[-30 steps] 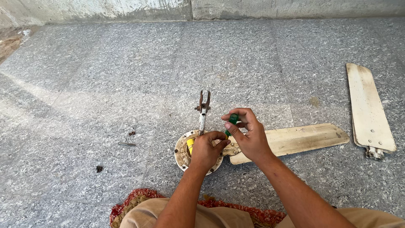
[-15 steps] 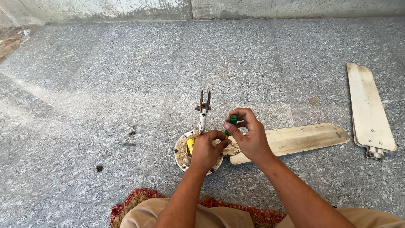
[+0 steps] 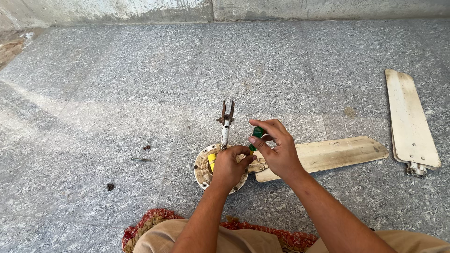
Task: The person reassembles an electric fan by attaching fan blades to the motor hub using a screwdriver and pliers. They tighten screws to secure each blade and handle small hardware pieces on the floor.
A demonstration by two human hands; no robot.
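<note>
Head view:
Right hand (image 3: 280,152): grasps green-handled screwdriver (image 3: 256,136), tip down at the fan motor hub (image 3: 202,169).
Left hand (image 3: 228,165): clenched on the hub, floor centre.
Attached blade (image 3: 328,154): 3 o'clock of hub.
Loose blade (image 3: 410,119): farther, 2 o'clock.
Screws (image 3: 140,159): 9 o'clock.

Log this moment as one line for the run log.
left hand: on ceiling fan motor | right hand: holds green-handled screwdriver at blade joint | attached fan blade | detached fan blade on floor

Speckled matt stone floor (image 3: 117,84), stained painted-metal fan blade (image 3: 328,154) (green plastic screwdriver (image 3: 256,136))
</note>
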